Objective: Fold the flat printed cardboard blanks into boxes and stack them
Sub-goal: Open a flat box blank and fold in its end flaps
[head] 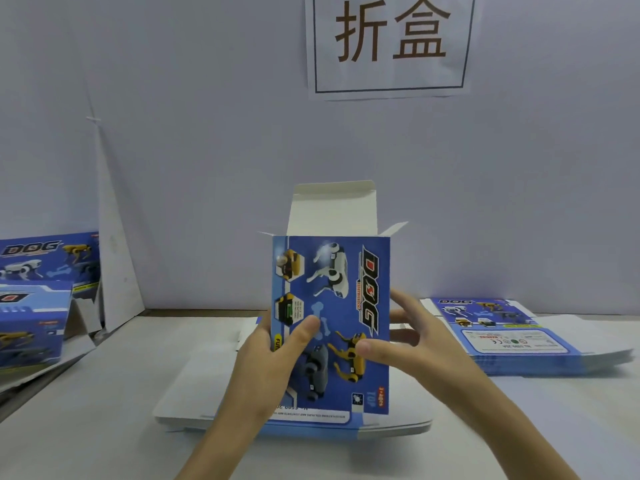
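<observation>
At the centre of the frame we see the blue printed box held upright, its white top lid flap standing open and the two small side flaps splayed outward. The left hand grips the box's left edge, thumb on the printed front and the fingers hidden behind. The right hand holds the right edge, thumb pressed on the front by the yellow dog, fingers spread wide along the side. Under the box, at lower centre, we find a low pile of flat blanks on the pale table. A second stack of blanks lies at middle right. Folded boxes stand at the left edge. At the top, on the wall, hangs a paper sign
</observation>
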